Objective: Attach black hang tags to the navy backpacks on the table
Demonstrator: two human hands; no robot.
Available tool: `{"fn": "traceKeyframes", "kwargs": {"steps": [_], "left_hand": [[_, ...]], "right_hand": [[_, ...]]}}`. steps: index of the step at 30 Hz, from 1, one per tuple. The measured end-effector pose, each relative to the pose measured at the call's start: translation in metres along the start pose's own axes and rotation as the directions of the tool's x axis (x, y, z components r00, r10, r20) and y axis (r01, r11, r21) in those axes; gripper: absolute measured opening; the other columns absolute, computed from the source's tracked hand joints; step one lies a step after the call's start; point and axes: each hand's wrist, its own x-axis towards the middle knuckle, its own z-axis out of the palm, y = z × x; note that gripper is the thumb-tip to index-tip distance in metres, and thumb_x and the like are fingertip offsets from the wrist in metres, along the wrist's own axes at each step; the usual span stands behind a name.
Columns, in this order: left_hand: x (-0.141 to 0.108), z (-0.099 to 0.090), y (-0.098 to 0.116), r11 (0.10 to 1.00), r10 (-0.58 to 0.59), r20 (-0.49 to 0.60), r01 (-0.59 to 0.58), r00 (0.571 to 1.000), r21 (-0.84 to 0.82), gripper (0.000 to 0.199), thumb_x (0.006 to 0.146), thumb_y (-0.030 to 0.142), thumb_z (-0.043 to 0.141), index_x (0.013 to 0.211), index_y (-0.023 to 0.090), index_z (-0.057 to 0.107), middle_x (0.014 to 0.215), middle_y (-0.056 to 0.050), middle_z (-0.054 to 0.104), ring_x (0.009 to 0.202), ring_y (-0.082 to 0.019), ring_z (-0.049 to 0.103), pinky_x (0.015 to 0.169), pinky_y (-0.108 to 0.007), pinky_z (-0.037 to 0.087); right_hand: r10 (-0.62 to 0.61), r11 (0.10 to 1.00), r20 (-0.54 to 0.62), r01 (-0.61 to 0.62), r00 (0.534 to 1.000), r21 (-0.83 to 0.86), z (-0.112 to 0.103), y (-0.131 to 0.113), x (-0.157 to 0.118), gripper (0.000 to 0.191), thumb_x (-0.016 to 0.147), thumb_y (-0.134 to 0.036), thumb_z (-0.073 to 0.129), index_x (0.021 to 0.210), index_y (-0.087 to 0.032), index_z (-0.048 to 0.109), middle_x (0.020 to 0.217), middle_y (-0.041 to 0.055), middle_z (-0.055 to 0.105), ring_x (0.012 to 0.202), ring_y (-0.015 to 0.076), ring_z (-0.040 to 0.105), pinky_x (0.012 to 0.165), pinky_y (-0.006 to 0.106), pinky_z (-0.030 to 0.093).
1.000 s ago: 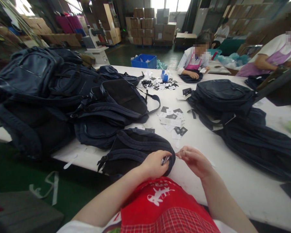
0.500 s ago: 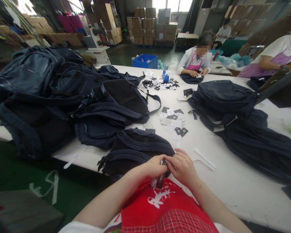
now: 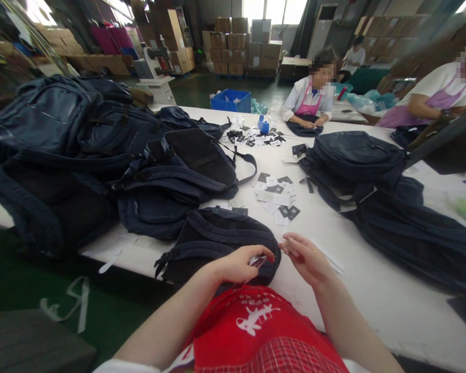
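Observation:
Low over the near side of a dark blue backpack (image 3: pixel 225 233), my left hand (image 3: pixel 245 261) is closed on a small hang tag (image 3: pixel 258 261) with dark and white parts. To its right, at the backpack's rounded end, my right hand (image 3: pixel 303 255) pinches with thumb and forefinger. What sits in that pinch is thin and too small to make out. The backpack lies with its shoulder straps facing up. Beyond the hands, a loose pile of black and white tags (image 3: pixel 275 190) is spread on the white table (image 3: pixel 256 158).
More backpacks (image 3: pixel 54 119) are heaped on the left, and others (image 3: pixel 361 155) lie on the right. A blue tape dispenser (image 3: pixel 263 125) stands among scattered tags. Across the table a co-worker (image 3: pixel 308 101) handles a dark bag. A blue bin (image 3: pixel 230 100) is behind.
My hands were together over the tag; now they are apart, the left shifted left with the tag, the right moved right. The co-worker's head has risen.

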Motion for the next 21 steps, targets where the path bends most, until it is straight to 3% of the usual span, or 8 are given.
{"fn": "traceKeyframes", "kwargs": {"steps": [3,6,10,15,18,21], "left_hand": [[-0.002,0.0,0.0,0.988,0.08,0.039,-0.074,0.996,-0.135,0.063,0.067,0.002,0.05,0.128,0.018,0.053,0.129,-0.01,0.059,0.121,-0.021,0.054,0.107,-0.036,0.04],[-0.004,0.001,0.002,0.97,0.14,0.073,-0.122,0.987,-0.211,0.067,0.068,0.002,0.05,0.133,0.017,0.045,0.118,-0.01,0.063,0.114,-0.019,0.058,0.104,-0.037,0.042],[-0.012,-0.004,0.006,0.98,0.161,0.079,-0.15,0.984,-0.127,0.07,0.066,0.001,0.05,0.133,0.02,0.044,0.107,-0.005,0.061,0.099,-0.016,0.059,0.092,-0.033,0.048],[-0.028,-0.011,0.016,0.985,0.161,0.006,-0.161,0.987,0.055,0.092,0.062,0.001,0.05,0.146,0.027,0.023,0.119,-0.005,0.057,0.095,-0.015,0.058,0.087,-0.031,0.05],[-0.037,-0.01,0.023,0.974,0.16,0.004,-0.158,0.987,0.162,0.083,0.063,0.0,0.048,0.14,0.027,0.039,0.121,-0.004,0.059,0.102,-0.016,0.058,0.095,-0.031,0.046],[-0.04,-0.005,0.024,0.956,0.137,0.055,-0.147,0.989,0.252,0.059,0.064,0.002,0.05,0.118,0.023,0.061,0.112,-0.004,0.063,0.101,-0.018,0.059,0.094,-0.03,0.046]], "right_hand": [[-0.022,0.983,0.01,0.02,1.0,0.181,-0.004,-0.008,0.0,0.02,0.074,-0.032,0.077,0.089,-0.021,0.071,0.052,-0.007,0.04,0.061,0.0114,0.051,0.091,0.036,0.048],[-0.067,0.967,-0.041,0.075,0.997,0.244,-0.011,-0.019,0.001,0.016,0.076,-0.03,0.072,0.091,-0.025,0.069,0.056,-0.0059,0.04,0.062,0.0131,0.051,0.088,0.038,0.051],[-0.083,0.98,-0.016,0.085,0.996,0.181,-0.016,-0.028,0.0,0.022,0.084,-0.035,0.06,0.102,-0.027,0.067,0.067,-0.0018,0.049,0.069,0.0157,0.054,0.083,0.04,0.053],[0.066,0.979,0.091,-0.082,0.994,0.187,-0.004,-0.016,-0.002,0.035,0.082,-0.036,0.055,0.11,-0.021,0.068,0.086,0.0052,0.064,0.061,0.0128,0.048,0.07,0.035,0.055],[0.073,0.974,0.105,-0.093,0.992,0.204,0.003,-0.006,0.0,0.038,0.079,-0.028,0.058,0.114,-0.023,0.067,0.107,0.0073,0.068,0.06,0.0105,0.047,0.062,0.028,0.054],[0.046,0.975,0.097,-0.066,0.994,0.214,0.006,0.001,0.004,0.047,0.071,-0.016,0.063,0.116,-0.03,0.066,0.117,0.0028,0.067,0.063,0.0082,0.051,0.056,0.02,0.052]]}}
